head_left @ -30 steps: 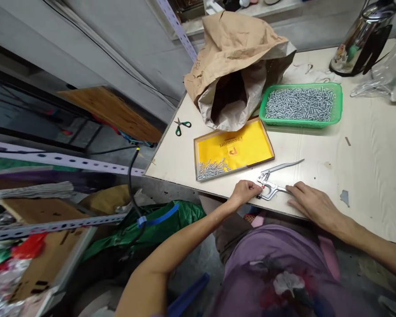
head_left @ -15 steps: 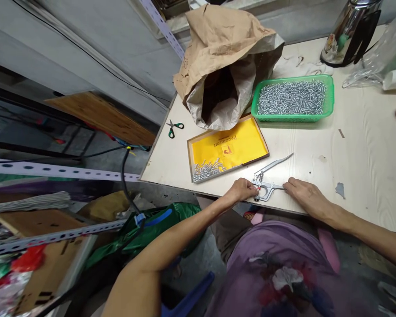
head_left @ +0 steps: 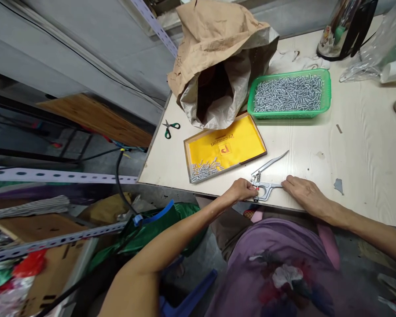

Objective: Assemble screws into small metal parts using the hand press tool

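"What could go wrong from here?"

"Table (head_left: 366, 145) first: the plier-like tool (head_left: 268, 189) sits by its near edge, between the hands, so a slip could drop it. The paper bag (head_left: 214, 35) overlaps the shallow box (head_left: 218, 172); sagging, it might shove that towards the edge and spill the metal pieces (head_left: 204, 170)."

"And the hands?"

"The left hand (head_left: 242, 190) has its fingertips pinched together at the tool's head; what's between them, I can't tell. Closing handles might nip them. The right hand (head_left: 305, 191) has fingers on the lower handle's end; gripping or resting, I can't tell."

"Where's room to move?"

"Most lies rightward, past a grey scrap (head_left: 339, 186); less towards the green basket (head_left: 288, 115); least between box and tool."
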{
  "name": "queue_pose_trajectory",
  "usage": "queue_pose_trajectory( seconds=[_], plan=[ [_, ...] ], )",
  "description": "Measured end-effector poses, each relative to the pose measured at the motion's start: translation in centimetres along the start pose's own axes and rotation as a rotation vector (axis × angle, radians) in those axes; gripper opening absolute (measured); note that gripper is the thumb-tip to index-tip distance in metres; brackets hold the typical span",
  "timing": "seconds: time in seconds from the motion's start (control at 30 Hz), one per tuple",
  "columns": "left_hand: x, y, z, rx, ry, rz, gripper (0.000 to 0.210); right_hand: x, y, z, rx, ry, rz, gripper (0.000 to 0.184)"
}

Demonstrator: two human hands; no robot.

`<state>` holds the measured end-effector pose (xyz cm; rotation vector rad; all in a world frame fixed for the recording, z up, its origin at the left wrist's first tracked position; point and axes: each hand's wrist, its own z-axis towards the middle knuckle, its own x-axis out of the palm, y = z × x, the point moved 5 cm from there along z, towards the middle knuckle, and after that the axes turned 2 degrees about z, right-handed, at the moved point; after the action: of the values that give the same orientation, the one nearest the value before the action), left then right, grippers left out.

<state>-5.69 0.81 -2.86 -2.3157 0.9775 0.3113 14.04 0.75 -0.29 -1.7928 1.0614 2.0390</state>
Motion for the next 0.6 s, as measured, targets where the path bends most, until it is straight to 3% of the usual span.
queue_pose_trajectory(
  seconds=[0.1,0.2,0.23,0.33,0.4,0.6],
  plan=[
    [0.6,0.7,-0.3,-0.044,0.021,-0.100,0.021,0.0,-0.1,0.1,0.021,0.054,0.001,0.026],
    [1.0,1.2,-0.6,-0.064,0.013,-0.167,0.018,-0.2,-0.9,0.5,0.011,0.051,0.020,0.010],
    [1.1,1.3,-0.6,-0.067,0.010,-0.190,0.017,-0.4,-1.3,0.7,0.005,0.026,0.010,0.014],
    [1.4,1.4,-0.8,-0.072,0.008,-0.258,0.016,-0.5,-3.0,1.6,-0.024,-0.045,-0.056,0.061],
    [1.5,1.3,-0.9,-0.078,0.004,-0.285,0.015,-0.3,-4.1,2.3,-0.056,-0.038,-0.066,0.079],
    [1.4,0.9,-1.4,-0.095,-0.004,-0.305,0.019,-0.1,-4.9,3.9,-0.091,0.034,-0.107,0.091]
  ],
)
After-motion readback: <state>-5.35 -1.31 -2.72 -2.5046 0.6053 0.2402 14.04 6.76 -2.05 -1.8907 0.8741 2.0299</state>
